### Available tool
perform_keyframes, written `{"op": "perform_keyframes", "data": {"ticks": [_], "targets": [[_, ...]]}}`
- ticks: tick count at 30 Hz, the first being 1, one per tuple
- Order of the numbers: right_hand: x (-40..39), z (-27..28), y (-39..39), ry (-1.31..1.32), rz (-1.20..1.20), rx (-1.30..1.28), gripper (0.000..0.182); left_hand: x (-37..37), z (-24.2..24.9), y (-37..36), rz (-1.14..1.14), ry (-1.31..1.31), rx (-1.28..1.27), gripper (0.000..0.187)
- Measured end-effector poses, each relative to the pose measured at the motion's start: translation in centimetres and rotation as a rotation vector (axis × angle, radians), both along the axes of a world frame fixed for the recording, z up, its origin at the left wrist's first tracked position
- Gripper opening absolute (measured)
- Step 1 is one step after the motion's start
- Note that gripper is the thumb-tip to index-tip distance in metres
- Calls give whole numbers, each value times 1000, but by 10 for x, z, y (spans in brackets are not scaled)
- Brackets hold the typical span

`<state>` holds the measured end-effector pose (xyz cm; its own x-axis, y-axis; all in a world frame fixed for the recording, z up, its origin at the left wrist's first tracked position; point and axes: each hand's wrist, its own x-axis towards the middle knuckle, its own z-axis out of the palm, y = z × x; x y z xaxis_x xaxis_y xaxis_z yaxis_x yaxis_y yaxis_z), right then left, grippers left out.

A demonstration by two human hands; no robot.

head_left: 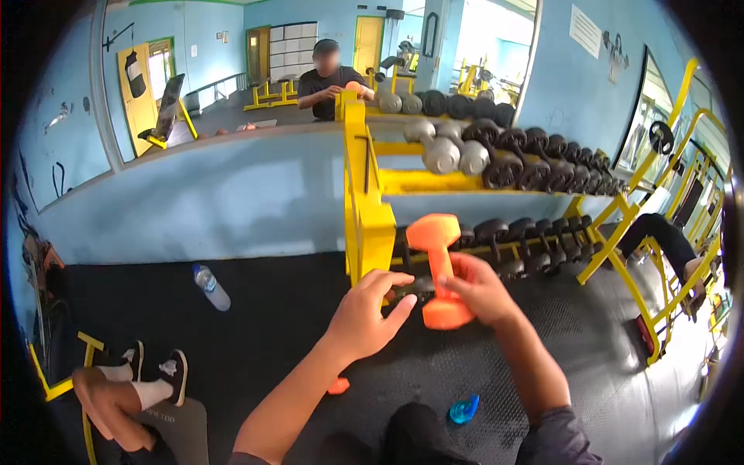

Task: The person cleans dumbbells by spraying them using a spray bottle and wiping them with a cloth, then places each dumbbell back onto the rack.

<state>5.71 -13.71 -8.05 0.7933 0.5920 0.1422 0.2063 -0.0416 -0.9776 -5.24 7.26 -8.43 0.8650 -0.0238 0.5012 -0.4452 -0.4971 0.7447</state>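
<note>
My right hand grips an orange dumbbell by its handle, with the weight held nearly upright in front of me. To its left is my left hand, its thumb and fingers apart and nothing between them, a short gap from the dumbbell. Below my left forearm, part of another orange object shows on the floor; the arm hides some of it. Just beyond both hands stands a yellow dumbbell rack.
Grey dumbbells and several black ones fill the rack. A water bottle and a blue item lie on the black floor. Another person's legs are at lower left; someone is on yellow equipment at right. A mirror spans the wall.
</note>
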Motion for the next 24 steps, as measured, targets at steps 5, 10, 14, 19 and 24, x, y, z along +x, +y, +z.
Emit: {"op": "perform_keyframes", "data": {"ticks": [5,10,14,19,24], "targets": [[157,96,76,-203,-97,-198,26,115,35,25,219,-182,218,35],[312,122,150,-279,-178,-618,37,168,30,19,473,61,414,40],[345,107,171,-429,-237,-929,49,168,32,21,448,105,319,40],[357,98,182,-507,-168,-1001,54,167,36,23,417,124,350,37],[368,93,188,-485,-188,-976,52,166,34,25,389,113,311,36]]}}
